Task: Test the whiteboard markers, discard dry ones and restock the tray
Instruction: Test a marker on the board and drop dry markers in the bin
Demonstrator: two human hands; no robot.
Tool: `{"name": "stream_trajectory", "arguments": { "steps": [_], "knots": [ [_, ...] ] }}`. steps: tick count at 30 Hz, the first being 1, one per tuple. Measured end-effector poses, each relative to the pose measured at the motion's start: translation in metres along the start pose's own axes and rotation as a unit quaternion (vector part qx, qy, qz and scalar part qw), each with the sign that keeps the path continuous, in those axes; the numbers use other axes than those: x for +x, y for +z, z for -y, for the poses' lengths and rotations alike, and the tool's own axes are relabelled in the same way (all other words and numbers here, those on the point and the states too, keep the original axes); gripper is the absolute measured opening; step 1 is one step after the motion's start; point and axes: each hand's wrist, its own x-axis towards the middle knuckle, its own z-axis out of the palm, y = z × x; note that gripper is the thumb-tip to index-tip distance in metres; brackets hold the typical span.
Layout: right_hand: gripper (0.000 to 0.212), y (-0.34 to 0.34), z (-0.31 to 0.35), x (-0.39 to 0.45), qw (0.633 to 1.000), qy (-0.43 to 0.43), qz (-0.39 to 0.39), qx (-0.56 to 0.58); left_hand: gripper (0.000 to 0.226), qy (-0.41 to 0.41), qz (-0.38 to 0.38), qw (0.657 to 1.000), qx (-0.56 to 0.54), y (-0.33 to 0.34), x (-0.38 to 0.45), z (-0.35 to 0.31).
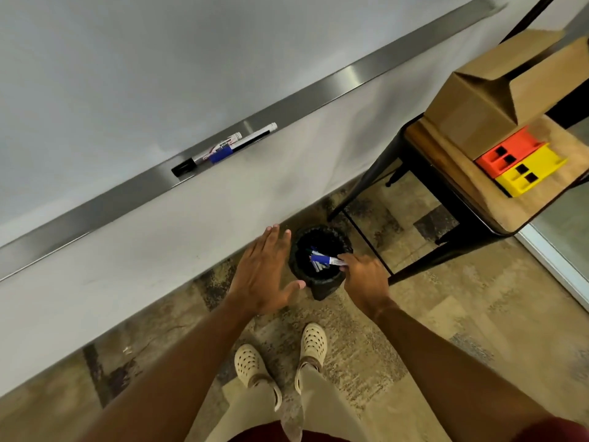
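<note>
My right hand (365, 280) pinches a blue-capped whiteboard marker (323, 259) and holds it over the mouth of a small black bin (325, 290) on the floor. Several other markers lie inside the bin. My left hand (266, 275) hovers just left of the bin, flat, fingers spread, holding nothing. On the metal whiteboard tray (95, 208) lie two markers side by side: a black-capped one (207, 154) and a blue-capped one (243, 142).
The whiteboard (127, 74) fills the upper left. At the right, a wooden stool (471, 199) with black legs carries a cardboard box (478, 103) and an orange holder (506, 153) and a yellow holder (529, 173). My feet in cream clogs stand on patterned carpet.
</note>
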Motion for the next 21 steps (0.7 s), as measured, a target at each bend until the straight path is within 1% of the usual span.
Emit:
{"name": "stream_trajectory", "arguments": {
  "steps": [4, 7, 9, 14, 21],
  "knots": [
    [0.046, 0.018, -0.013, 0.028, 1.0, 0.02, 0.008, -0.015, 0.101, -0.016, 0.001, 1.0, -0.001, 0.007, 0.004, 0.006],
    [0.055, 0.023, -0.019, 0.04, 0.997, 0.039, 0.052, -0.035, 0.101, -0.019, 0.009, 1.0, -0.001, 0.009, 0.006, 0.012],
    [0.056, 0.022, -0.02, 0.042, 0.997, 0.041, 0.06, -0.034, 0.101, -0.025, 0.016, 1.0, -0.003, 0.008, 0.007, 0.015],
    [0.055, 0.002, -0.013, 0.05, 0.998, 0.042, 0.044, -0.021, 0.1, -0.026, 0.012, 1.0, 0.006, -0.002, 0.018, 0.018],
    [0.054, -0.027, 0.025, 0.078, 1.0, 0.013, 0.015, 0.0, 0.1, -0.043, -0.018, 0.999, -0.013, -0.026, 0.022, 0.029]
  ]
}}
